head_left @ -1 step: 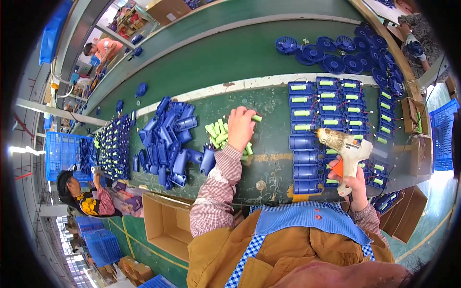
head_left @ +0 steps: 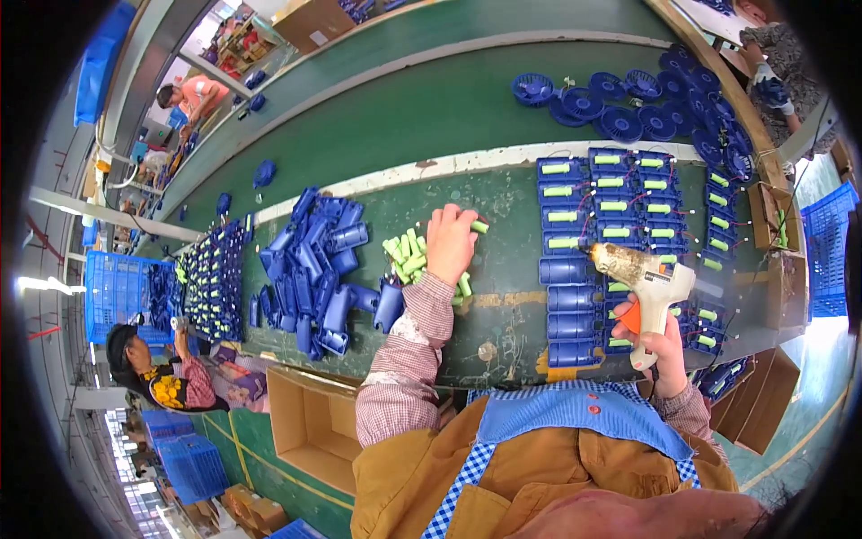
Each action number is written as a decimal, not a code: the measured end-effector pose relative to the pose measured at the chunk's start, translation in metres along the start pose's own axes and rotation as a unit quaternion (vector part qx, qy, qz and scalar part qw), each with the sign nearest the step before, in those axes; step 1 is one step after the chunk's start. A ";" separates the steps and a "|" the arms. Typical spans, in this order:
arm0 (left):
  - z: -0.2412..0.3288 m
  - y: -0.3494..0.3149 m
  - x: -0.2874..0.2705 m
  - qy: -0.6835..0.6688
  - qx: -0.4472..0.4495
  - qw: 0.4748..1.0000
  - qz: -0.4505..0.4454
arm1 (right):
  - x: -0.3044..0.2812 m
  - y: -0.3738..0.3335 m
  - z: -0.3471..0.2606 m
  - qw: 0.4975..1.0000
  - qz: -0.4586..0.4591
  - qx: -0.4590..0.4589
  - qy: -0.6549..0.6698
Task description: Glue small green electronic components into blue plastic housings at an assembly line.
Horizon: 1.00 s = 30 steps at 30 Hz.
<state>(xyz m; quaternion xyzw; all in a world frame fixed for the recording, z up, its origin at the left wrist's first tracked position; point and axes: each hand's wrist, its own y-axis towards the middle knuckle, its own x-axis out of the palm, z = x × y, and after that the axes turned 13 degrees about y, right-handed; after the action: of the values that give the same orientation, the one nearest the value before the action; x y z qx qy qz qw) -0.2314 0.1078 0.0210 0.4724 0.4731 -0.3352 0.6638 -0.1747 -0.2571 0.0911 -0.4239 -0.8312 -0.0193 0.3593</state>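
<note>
While right hand (head_left: 666,350) grips one glue gun (head_left: 660,289), left hand (head_left: 451,244)—one cell (head_left: 481,228)

A long, scuffed green worktop (head_left: 503,256) carries a jumbled heap of glossy blue plastic half-round shells (head_left: 310,269) and, just right of it, a loose pile of small light-green cylinders (head_left: 413,260). Further right stand neat columns of blue trough-shaped shells holding green cylinders (head_left: 612,207), with four unfilled blue shells (head_left: 571,301) at the near end of one column. Strips of yellowish tape (head_left: 512,296) mark the surface.

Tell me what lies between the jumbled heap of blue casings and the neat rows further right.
The head view shows loose green cylinders, the left hand among them, then a stretch of green tabletop with a tan strip.
</note>
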 end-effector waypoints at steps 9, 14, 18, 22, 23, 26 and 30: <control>0.010 0.007 -0.029 -0.168 -0.006 0.985 -0.038 | -0.017 0.005 -0.011 0.995 -0.087 0.017 0.036; 0.057 -0.020 -0.075 -0.444 -0.008 0.884 -0.146 | -0.015 -0.008 -0.010 0.995 -0.090 -0.018 0.030; 0.099 -0.050 -0.079 -0.535 0.077 0.793 -0.281 | -0.014 -0.004 0.000 0.990 -0.114 -0.034 0.069; 0.125 -0.055 -0.060 -0.596 0.073 0.732 -0.323 | -0.010 0.006 -0.007 0.985 -0.127 0.012 0.115; 0.125 -0.057 -0.050 -0.586 0.082 0.743 -0.312 | 0.000 0.003 -0.010 0.986 -0.099 0.028 0.130; 0.136 -0.044 -0.043 -0.612 0.028 0.706 -0.357 | -0.001 0.002 -0.015 0.986 -0.087 0.005 0.145; 0.139 -0.035 -0.040 -0.694 0.023 0.623 -0.360 | -0.005 0.013 -0.013 0.969 -0.119 0.001 0.214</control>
<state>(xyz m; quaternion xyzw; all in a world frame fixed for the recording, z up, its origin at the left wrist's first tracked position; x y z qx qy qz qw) -0.2325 -0.0352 0.0627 -0.0935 -0.0040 -0.7865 0.6105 -0.1560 -0.2570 0.0946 -0.3074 -0.7794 -0.1520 0.5244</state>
